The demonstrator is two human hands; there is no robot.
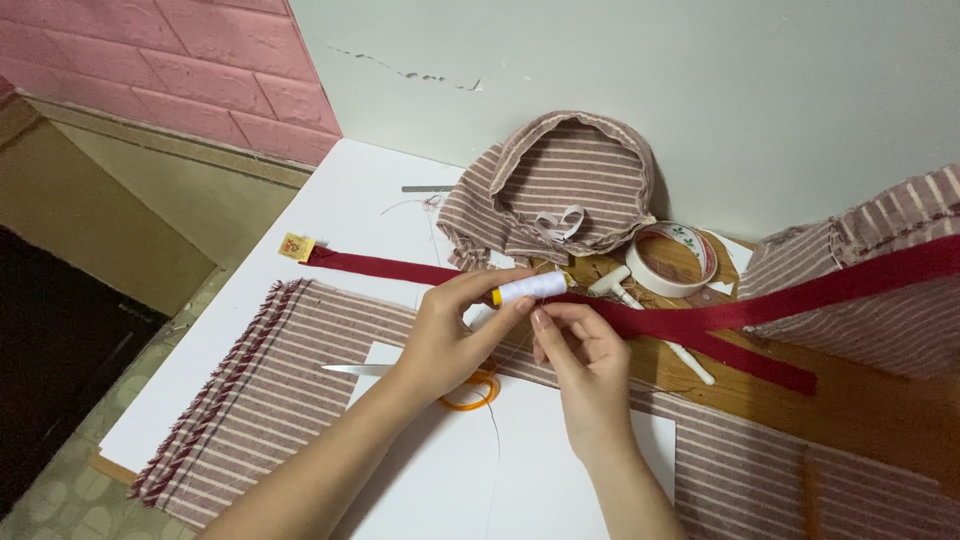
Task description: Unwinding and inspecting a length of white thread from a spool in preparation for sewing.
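A small spool of white thread [532,288] with a yellow end lies on its side, lifted above the striped cloth near the table's middle, toward the far edge, its loose strand trailing downward.

Yellow label [296,246] (square) — ribbon's [380,265] end

Scissors [440,385] half under left hand [445,335]

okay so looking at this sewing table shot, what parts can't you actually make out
- Head view: scissors, mostly hidden under the left hand; only the blade tip and an orange handle loop show.
- Thread from the white spool to the right hand: too thin to trace.
- Striped fabric: cut off by the bottom edge.
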